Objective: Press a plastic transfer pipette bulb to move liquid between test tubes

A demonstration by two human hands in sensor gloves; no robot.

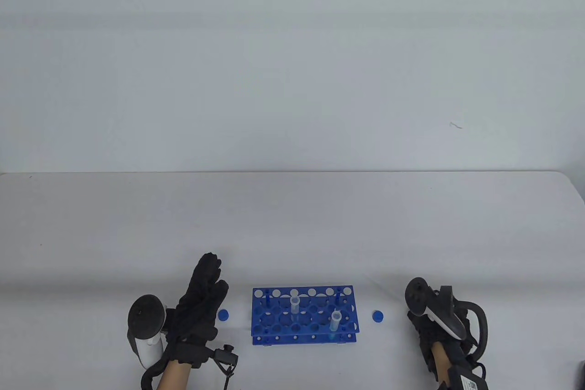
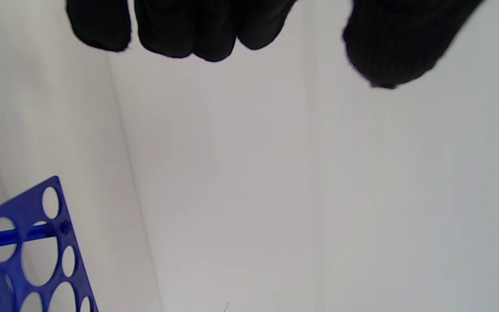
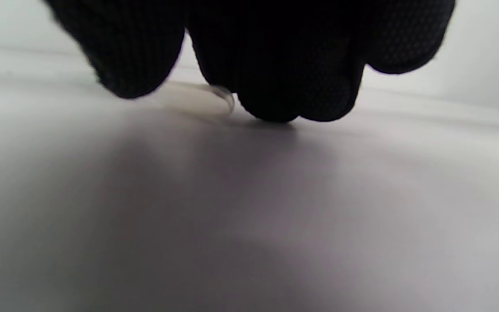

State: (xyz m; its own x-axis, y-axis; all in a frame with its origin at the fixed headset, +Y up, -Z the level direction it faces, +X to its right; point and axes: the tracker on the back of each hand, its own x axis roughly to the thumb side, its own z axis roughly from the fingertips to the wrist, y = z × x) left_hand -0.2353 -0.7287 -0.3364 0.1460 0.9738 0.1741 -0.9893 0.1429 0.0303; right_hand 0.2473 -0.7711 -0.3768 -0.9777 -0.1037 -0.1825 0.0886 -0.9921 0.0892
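**Pipette under your right hand, tubes waiting in the rack**

Your right hand point(image 1: 434, 321) is down on the counter point(image 1: 292, 225), right of the rack point(image 1: 304, 314). The right wrist view shows its fingertips point(image 3: 271, 99) against a clear, blurred piece that is probably the pipette point(image 3: 221, 93); you cannot tell whether the grip has closed on it. Your left hand point(image 1: 201, 303) rests flat with fingers spread, holding nothing.

Risks from here: a thin, slippery pipette may skid away from gloved fingers, and an early squeeze of the bulb would spoil the draw. A careless reach could knock the rack.

2 uncapped tubes stand in the rack, one left of centre point(image 1: 295, 305), one nearer the right point(image 1: 336, 320); any liquid inside is too small to make out. 2 blue caps point(image 1: 223, 315) point(image 1: 377, 316) flank it.
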